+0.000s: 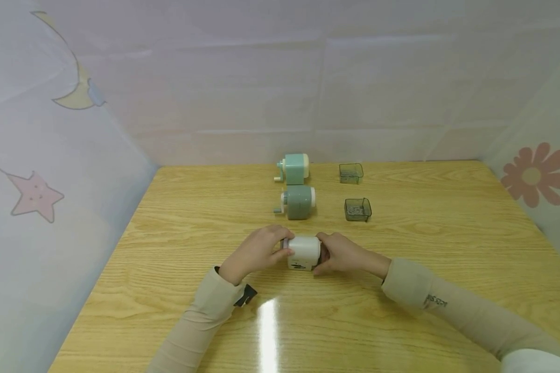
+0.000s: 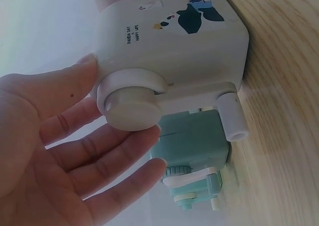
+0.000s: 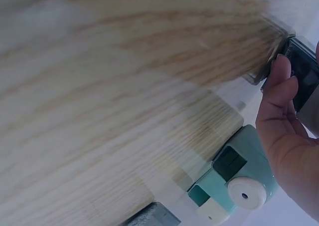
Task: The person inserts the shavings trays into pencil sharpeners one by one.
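Observation:
A white pencil sharpener [image 1: 303, 252] with a printed bird picture stands on the table between both hands. My left hand [image 1: 261, 249] holds its crank end, thumb on the body and fingers around the round knob [image 2: 132, 109]. The crank handle [image 2: 233, 117] points away from that palm. At the opposite end, my right hand [image 1: 343, 252] pinches a dark see-through shavings drawer [image 3: 271, 49], which appears partly out of the body. The fingers hide much of this drawer in the head view.
Behind stand a grey-green sharpener [image 1: 299, 202] and a light teal sharpener [image 1: 295, 170]; their drawer slots show in the right wrist view. Two see-through drawers, the nearer [image 1: 357, 210] and farther [image 1: 350, 173], lie to their right. A wall cloth borders the wooden table [image 1: 191, 217].

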### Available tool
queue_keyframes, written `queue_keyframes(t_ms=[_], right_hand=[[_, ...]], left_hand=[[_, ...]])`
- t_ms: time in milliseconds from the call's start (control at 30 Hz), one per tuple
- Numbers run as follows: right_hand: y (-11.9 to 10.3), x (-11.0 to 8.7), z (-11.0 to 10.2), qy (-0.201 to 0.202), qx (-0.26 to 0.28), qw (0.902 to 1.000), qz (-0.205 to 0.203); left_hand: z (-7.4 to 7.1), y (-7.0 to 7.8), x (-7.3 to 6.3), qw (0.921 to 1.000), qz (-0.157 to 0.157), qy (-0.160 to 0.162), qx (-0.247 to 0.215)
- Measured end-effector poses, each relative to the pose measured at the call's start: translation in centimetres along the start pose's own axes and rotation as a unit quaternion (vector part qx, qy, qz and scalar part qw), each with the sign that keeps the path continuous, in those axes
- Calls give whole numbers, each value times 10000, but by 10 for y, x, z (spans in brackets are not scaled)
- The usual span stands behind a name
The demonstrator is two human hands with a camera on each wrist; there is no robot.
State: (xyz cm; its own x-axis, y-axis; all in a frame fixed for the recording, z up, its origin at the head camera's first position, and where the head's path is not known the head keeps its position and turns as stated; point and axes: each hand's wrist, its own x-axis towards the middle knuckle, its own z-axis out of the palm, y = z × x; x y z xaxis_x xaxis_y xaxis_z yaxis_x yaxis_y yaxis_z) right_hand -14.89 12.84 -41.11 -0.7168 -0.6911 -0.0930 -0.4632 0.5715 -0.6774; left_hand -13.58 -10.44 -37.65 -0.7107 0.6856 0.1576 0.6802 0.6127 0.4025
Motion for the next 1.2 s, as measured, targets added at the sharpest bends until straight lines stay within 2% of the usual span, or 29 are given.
queue_keyframes(t_ms=[833, 1200], right_hand=[[2, 4, 3, 71, 84, 9999, -70], [-1, 6, 4, 74, 219, 9997, -40]], left_hand=[[-1, 1, 0, 10000, 14, -1, 77], [1, 0, 0, 10000, 24, 92, 24]])
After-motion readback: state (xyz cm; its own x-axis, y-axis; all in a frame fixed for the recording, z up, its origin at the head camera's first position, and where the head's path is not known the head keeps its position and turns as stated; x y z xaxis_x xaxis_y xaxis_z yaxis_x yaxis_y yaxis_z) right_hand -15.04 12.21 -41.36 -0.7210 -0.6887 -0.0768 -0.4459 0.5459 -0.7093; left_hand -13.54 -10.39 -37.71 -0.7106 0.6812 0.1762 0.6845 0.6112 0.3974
